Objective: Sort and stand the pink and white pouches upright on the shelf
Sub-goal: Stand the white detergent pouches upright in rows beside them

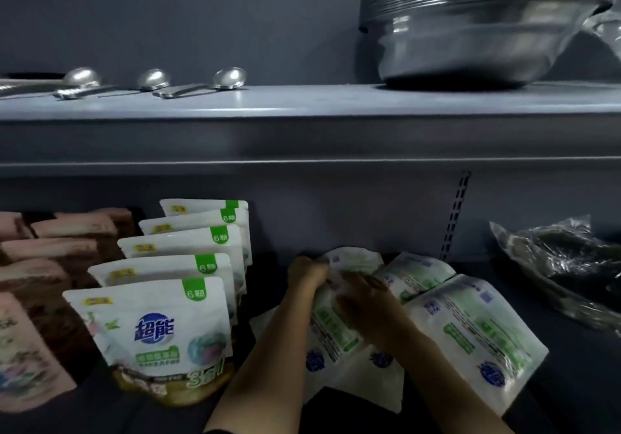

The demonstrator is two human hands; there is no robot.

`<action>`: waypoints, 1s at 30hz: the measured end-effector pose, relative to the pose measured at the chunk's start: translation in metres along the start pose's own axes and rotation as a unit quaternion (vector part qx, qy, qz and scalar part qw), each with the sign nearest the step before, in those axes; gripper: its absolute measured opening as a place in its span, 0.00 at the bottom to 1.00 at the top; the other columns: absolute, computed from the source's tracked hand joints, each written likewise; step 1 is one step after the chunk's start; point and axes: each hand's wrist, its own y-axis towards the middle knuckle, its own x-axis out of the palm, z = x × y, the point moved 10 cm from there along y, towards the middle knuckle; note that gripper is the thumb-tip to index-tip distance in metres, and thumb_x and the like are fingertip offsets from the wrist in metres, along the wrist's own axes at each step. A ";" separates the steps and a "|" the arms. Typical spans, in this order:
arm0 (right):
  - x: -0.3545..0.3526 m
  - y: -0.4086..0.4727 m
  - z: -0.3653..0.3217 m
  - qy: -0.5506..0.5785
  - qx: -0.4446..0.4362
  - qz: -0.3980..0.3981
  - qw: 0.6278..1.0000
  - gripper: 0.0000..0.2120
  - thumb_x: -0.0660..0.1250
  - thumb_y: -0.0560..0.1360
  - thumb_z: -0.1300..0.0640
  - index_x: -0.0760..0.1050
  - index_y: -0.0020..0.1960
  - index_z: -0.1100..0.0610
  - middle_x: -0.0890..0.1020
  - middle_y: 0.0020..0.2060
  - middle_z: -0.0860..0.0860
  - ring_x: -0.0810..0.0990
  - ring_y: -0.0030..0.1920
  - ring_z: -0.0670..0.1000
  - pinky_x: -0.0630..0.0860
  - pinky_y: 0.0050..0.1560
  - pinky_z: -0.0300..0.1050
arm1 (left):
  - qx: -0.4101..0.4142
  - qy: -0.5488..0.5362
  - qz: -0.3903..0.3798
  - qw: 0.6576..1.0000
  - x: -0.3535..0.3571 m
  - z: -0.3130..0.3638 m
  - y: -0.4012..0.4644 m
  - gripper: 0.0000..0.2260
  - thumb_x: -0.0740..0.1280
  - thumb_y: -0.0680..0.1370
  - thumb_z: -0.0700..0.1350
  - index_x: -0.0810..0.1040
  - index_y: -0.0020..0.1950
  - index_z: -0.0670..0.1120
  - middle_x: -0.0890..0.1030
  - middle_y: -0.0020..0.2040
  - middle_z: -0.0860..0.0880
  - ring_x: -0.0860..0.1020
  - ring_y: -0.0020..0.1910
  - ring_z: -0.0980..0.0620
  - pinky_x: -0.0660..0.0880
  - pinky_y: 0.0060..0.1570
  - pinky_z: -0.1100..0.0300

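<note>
Steel basins (pixel 470 33) above loose white pouches (pixel 470 326)

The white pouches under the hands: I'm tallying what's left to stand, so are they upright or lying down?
Lying down. The loose white pouches lie flat, back sides up, overlapping on the lower shelf.

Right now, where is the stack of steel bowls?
In the head view, the stack of steel bowls sits at the right end of the upper shelf, well right of the three metal spoons and above the loose white pouches.
</note>
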 end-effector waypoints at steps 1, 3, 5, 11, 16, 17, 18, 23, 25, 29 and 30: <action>0.002 0.000 0.005 0.007 -0.002 0.012 1.000 0.39 0.44 0.67 0.36 0.67 0.70 0.55 0.77 0.63 0.56 0.73 0.66 0.58 0.71 0.64 0.49 | -0.015 -0.004 0.001 1.000 -0.001 -0.002 0.003 0.19 0.66 0.76 0.45 0.74 0.65 0.38 0.76 0.65 0.42 0.74 0.64 0.44 0.71 0.57 0.58; -0.001 -0.002 0.006 0.009 -0.004 0.024 1.000 0.41 0.43 0.66 0.36 0.67 0.70 0.56 0.78 0.61 0.57 0.73 0.64 0.58 0.72 0.63 0.48 | -0.028 -0.013 -0.011 0.999 0.000 -0.004 0.010 0.20 0.68 0.76 0.45 0.73 0.65 0.37 0.76 0.65 0.41 0.74 0.64 0.43 0.71 0.52 0.57; -0.006 -0.002 0.005 0.020 -0.014 0.032 0.999 0.41 0.43 0.65 0.35 0.66 0.71 0.54 0.77 0.62 0.57 0.73 0.63 0.57 0.71 0.63 0.46 | -0.029 -0.017 -0.015 0.999 -0.001 -0.004 0.014 0.18 0.67 0.76 0.45 0.74 0.62 0.38 0.76 0.63 0.40 0.74 0.63 0.43 0.69 0.49 0.58; -0.014 -0.010 0.002 0.021 -0.032 0.073 0.997 0.34 0.47 0.70 0.38 0.67 0.70 0.55 0.74 0.65 0.55 0.70 0.67 0.58 0.67 0.67 0.49 | 0.034 -0.040 0.020 0.998 -0.008 0.015 0.016 0.06 0.65 0.75 0.44 0.78 0.45 0.42 0.79 0.43 0.45 0.78 0.44 0.48 0.73 0.43 0.58; -0.022 -0.018 0.000 0.066 -0.045 0.110 0.991 0.22 0.59 0.78 0.50 0.65 0.70 0.54 0.72 0.66 0.53 0.71 0.65 0.55 0.72 0.64 0.51 | 0.128 -0.051 0.068 0.988 -0.025 0.058 0.000 0.03 0.63 0.75 0.41 0.75 0.44 0.42 0.78 0.41 0.45 0.75 0.38 0.49 0.69 0.37 0.59; -0.022 -0.019 0.001 0.077 -0.046 0.114 0.989 0.22 0.60 0.78 0.52 0.65 0.71 0.53 0.71 0.67 0.53 0.71 0.65 0.56 0.72 0.63 0.52 | 0.141 -0.053 0.072 0.986 -0.028 0.064 -0.002 0.04 0.62 0.75 0.41 0.75 0.44 0.43 0.78 0.42 0.45 0.75 0.40 0.49 0.70 0.38 0.59; -0.022 -0.019 0.001 0.085 -0.049 0.118 0.988 0.22 0.61 0.78 0.53 0.64 0.71 0.53 0.71 0.67 0.53 0.71 0.65 0.56 0.72 0.63 0.52 | 0.154 -0.055 0.075 0.984 -0.031 0.071 -0.005 0.04 0.62 0.76 0.41 0.75 0.45 0.42 0.78 0.43 0.45 0.76 0.41 0.48 0.71 0.39 0.57; -0.015 -0.016 0.006 0.088 -0.034 0.117 0.989 0.22 0.60 0.79 0.52 0.64 0.71 0.53 0.73 0.65 0.55 0.72 0.63 0.56 0.71 0.63 0.50 | 0.229 -0.089 0.115 0.962 -0.049 0.099 -0.024 0.08 0.58 0.80 0.44 0.72 0.53 0.41 0.78 0.50 0.44 0.78 0.49 0.45 0.74 0.46 0.54; -0.006 -0.011 0.012 0.046 -0.010 0.091 0.995 0.22 0.55 0.79 0.47 0.63 0.71 0.53 0.72 0.65 0.54 0.70 0.64 0.56 0.70 0.63 0.50 | 0.266 -0.158 0.141 0.940 -0.062 0.110 -0.038 0.10 0.57 0.81 0.44 0.72 0.58 0.42 0.77 0.51 0.46 0.78 0.50 0.47 0.74 0.48 0.56; 0.004 -0.001 0.018 0.014 0.046 0.033 0.998 0.23 0.54 0.79 0.44 0.63 0.69 0.53 0.69 0.66 0.53 0.66 0.67 0.55 0.66 0.65 0.47 | 0.290 -0.302 0.127 0.899 -0.077 0.114 -0.057 0.11 0.58 0.81 0.42 0.71 0.62 0.48 0.78 0.55 0.48 0.78 0.53 0.50 0.75 0.53 0.56; -0.001 -0.001 0.020 0.053 0.061 0.038 0.996 0.23 0.57 0.78 0.45 0.63 0.70 0.53 0.70 0.66 0.53 0.68 0.66 0.55 0.67 0.64 0.47 | 0.294 -0.333 0.113 0.889 -0.077 0.113 -0.059 0.09 0.60 0.80 0.42 0.73 0.59 0.50 0.79 0.54 0.49 0.78 0.54 0.49 0.75 0.54 0.55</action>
